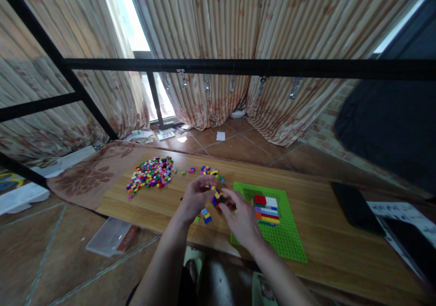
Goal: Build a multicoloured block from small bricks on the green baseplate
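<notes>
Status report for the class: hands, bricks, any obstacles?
Left hand, right hand at small brick cluster. Brick block on green baseplate. Loose bricks close by, apparently not blocking.

The baseplate (286, 238) is green, brick pile (153, 172) multicoloured, curtains (204, 19) beige with reddish blotches.

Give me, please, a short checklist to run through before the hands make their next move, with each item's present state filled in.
1. Both hands in view: ok; the left hand and right hand are close together above the wooden table.
2. Bricks between the hands firmly joined: cannot tell; the hands partly hide them.
3. Green baseplate on the table: ok.
4. Bare studs beside the brick block on the baseplate: ok.
5. All loose bricks in the large pile: not ok; blue and yellow bricks lie apart, near the hands.
</notes>
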Demonstrator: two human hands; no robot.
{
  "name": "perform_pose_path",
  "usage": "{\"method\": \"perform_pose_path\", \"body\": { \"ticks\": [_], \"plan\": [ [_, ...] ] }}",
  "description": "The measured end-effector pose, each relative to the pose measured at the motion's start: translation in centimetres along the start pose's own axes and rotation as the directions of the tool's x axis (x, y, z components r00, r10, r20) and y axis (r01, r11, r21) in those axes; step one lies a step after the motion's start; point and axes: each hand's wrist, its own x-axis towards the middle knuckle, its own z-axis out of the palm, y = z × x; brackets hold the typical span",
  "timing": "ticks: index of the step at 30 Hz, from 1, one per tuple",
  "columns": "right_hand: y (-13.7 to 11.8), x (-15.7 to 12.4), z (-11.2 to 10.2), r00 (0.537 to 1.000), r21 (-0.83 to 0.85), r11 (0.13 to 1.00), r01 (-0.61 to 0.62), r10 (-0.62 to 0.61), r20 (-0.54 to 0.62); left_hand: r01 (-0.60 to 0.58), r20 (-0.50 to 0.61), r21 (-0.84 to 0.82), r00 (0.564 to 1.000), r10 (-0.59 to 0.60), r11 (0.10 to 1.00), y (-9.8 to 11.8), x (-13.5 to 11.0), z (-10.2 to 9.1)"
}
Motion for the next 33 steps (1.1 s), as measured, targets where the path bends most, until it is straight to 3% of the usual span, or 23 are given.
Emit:
{"method": "perform_pose_path", "body": {
  "ticks": [3,6,9,14,17,24,29,33],
  "plan": [
    [-0.6,-0.3,-1.7,0.995,0.103,0.995,0.008,-0.018,0.095,0.052,0.193,0.012,0.980,-0.054,0.999,0.3,-0.6,0.8],
    [-0.8,-1.0,-3.4,0.985,0.120,0.993,-0.010,-0.010,0.171,0.116,0.365,0.009,0.924,-0.111,0.993,0.3,-1.0,1.5],
    [-0.6,-2.0,-5.0,0.978,0.110,0.993,-0.051,0.028,0.206,0.152,0.458,-0.004,0.879,-0.133,0.988,-0.1,-1.1,2.3],
    [0.3,-3.5,-7.4,0.985,0.120,0.989,-0.084,0.064,0.157,0.191,0.533,0.005,0.830,-0.164,0.982,-0.9,-1.1,4.4],
    [1.1,-4.0,-8.7,0.988,0.092,0.990,-0.105,0.093,0.122,0.237,0.519,-0.005,0.831,-0.200,0.972,-1.3,-1.3,5.7],
    [3.1,-3.6,-10.5,0.993,-0.053,0.991,-0.121,0.120,-0.024,0.303,0.372,-0.013,0.886,-0.277,0.953,-2.5,-0.7,7.4],
    [4.2,-3.3,-11.3,0.981,-0.278,0.944,-0.176,0.144,-0.133,0.201,0.148,0.056,0.967,-0.207,0.978,-3.8,0.3,7.4],
    [4.5,-3.2,-10.8,0.989,-0.326,0.935,-0.144,0.124,-0.081,0.180,0.121,0.130,0.973,-0.196,0.975,-4.8,0.7,7.5]
  ]
}}
